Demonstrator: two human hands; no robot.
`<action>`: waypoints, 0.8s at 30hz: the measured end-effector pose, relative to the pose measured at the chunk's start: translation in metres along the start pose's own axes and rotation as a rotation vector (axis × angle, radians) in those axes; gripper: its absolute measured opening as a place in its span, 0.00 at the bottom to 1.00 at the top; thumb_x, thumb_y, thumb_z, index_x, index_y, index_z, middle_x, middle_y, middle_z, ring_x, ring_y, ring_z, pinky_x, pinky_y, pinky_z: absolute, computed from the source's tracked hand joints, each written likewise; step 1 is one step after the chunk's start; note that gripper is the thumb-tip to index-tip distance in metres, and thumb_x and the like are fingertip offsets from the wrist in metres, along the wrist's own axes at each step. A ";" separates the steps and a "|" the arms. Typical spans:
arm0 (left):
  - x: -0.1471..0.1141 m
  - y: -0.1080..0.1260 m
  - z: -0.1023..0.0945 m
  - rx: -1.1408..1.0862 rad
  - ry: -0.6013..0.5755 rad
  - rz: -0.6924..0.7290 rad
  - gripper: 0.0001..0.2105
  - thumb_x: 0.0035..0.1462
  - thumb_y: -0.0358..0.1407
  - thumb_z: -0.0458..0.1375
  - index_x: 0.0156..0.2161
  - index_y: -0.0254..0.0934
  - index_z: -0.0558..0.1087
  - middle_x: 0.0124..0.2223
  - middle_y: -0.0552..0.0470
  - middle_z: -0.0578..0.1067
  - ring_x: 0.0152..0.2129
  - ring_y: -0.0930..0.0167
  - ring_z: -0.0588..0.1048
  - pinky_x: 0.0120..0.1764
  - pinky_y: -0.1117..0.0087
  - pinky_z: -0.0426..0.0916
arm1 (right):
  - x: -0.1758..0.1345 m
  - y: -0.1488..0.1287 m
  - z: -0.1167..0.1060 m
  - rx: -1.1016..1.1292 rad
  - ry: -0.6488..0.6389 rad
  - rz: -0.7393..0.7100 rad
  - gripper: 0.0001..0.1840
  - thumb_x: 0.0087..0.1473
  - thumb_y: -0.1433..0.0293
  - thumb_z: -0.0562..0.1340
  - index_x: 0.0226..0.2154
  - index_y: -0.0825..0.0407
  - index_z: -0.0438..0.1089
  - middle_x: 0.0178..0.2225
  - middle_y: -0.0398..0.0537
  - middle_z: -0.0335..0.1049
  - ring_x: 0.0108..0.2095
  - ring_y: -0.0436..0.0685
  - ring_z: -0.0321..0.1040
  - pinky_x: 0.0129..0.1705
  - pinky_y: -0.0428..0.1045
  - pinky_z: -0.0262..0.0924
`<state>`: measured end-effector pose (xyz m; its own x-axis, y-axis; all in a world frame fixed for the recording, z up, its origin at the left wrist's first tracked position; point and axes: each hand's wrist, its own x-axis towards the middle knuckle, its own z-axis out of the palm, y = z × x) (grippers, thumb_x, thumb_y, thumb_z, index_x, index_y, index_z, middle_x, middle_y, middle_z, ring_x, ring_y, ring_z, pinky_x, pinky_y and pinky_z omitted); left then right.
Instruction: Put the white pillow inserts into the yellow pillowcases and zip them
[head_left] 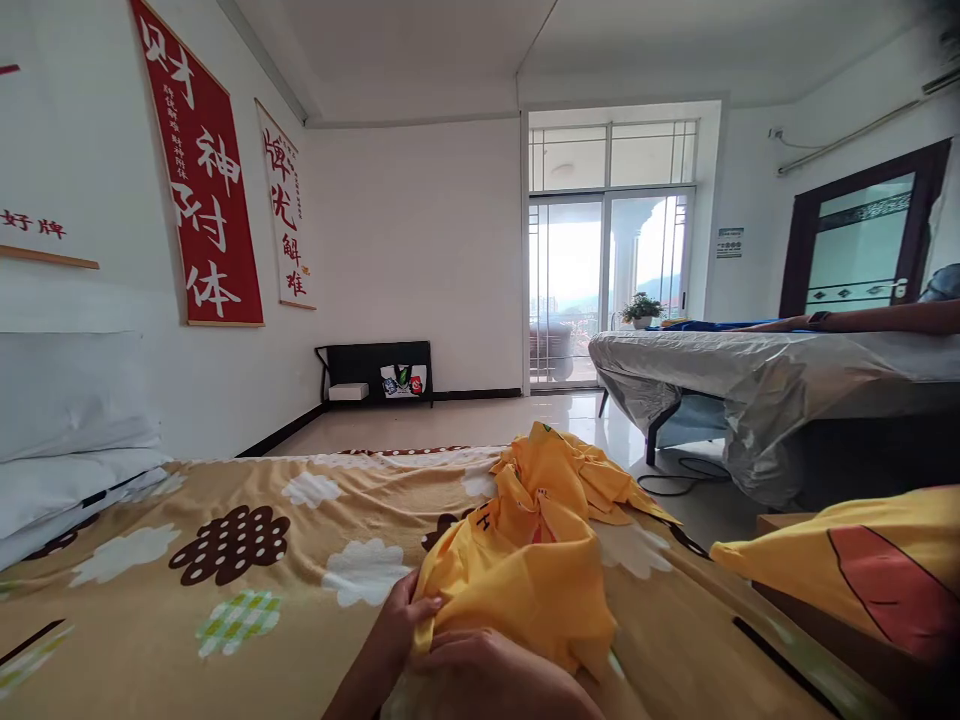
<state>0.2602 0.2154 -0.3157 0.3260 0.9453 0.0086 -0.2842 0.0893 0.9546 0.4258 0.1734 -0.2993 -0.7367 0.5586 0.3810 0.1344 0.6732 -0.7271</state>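
Observation:
A yellow printed cloth lies bunched on the bed, with a dark letter and a small reddish print on it. At its near left edge, my left hand pinches the hem between thumb and fingers. My right hand is closed at the same hem, just right of the left hand. Some of its fingertips are hidden by the fabric. The cloth's far end spreads in loose folds toward the bed's far edge.
A patterned brown sheet covers the bed; white pillows are stacked at left. Another yellow cloth with a red patch rests on a box at right. Beyond, a person's arm lies on a plastic-covered table. A low black rack stands by the wall.

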 end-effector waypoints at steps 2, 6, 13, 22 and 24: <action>-0.001 0.005 0.002 0.169 0.076 0.091 0.23 0.37 0.38 0.64 0.42 0.32 0.73 0.39 0.45 0.77 0.39 0.59 0.74 0.42 0.64 0.67 | -0.001 -0.006 -0.008 0.074 -0.054 0.089 0.21 0.48 0.64 0.64 0.47 0.43 0.74 0.46 0.44 0.75 0.46 0.57 0.70 0.51 0.50 0.62; -0.008 0.019 0.006 0.577 0.076 0.270 0.14 0.45 0.34 0.53 0.37 0.33 0.75 0.34 0.48 0.76 0.35 0.63 0.72 0.38 0.68 0.66 | -0.002 0.012 -0.038 0.073 0.255 0.277 0.16 0.52 0.63 0.59 0.40 0.51 0.76 0.38 0.49 0.77 0.38 0.58 0.72 0.43 0.51 0.65; -0.040 0.070 -0.016 0.891 0.318 0.435 0.16 0.47 0.35 0.49 0.36 0.37 0.77 0.33 0.50 0.77 0.33 0.64 0.73 0.36 0.70 0.66 | -0.030 0.077 -0.086 -0.657 0.520 0.600 0.19 0.55 0.72 0.49 0.42 0.56 0.72 0.46 0.60 0.71 0.48 0.63 0.66 0.50 0.56 0.56; -0.079 0.118 -0.084 0.579 1.174 0.500 0.23 0.38 0.50 0.58 0.38 0.37 0.75 0.40 0.48 0.78 0.40 0.59 0.74 0.36 0.67 0.69 | -0.033 0.081 -0.075 -0.343 0.211 0.513 0.13 0.52 0.68 0.55 0.35 0.50 0.75 0.28 0.44 0.75 0.26 0.52 0.70 0.29 0.45 0.62; -0.086 0.122 -0.085 0.518 1.239 0.540 0.24 0.38 0.50 0.58 0.40 0.38 0.75 0.41 0.49 0.77 0.39 0.61 0.74 0.34 0.69 0.68 | -0.031 0.089 -0.081 -0.403 0.475 0.499 0.18 0.54 0.67 0.52 0.41 0.50 0.74 0.37 0.49 0.76 0.35 0.56 0.72 0.40 0.50 0.65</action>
<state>0.1209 0.1720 -0.2255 -0.7653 0.5095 0.3934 0.3216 -0.2267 0.9193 0.5139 0.2553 -0.3296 -0.1771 0.9260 0.3333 0.6700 0.3616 -0.6484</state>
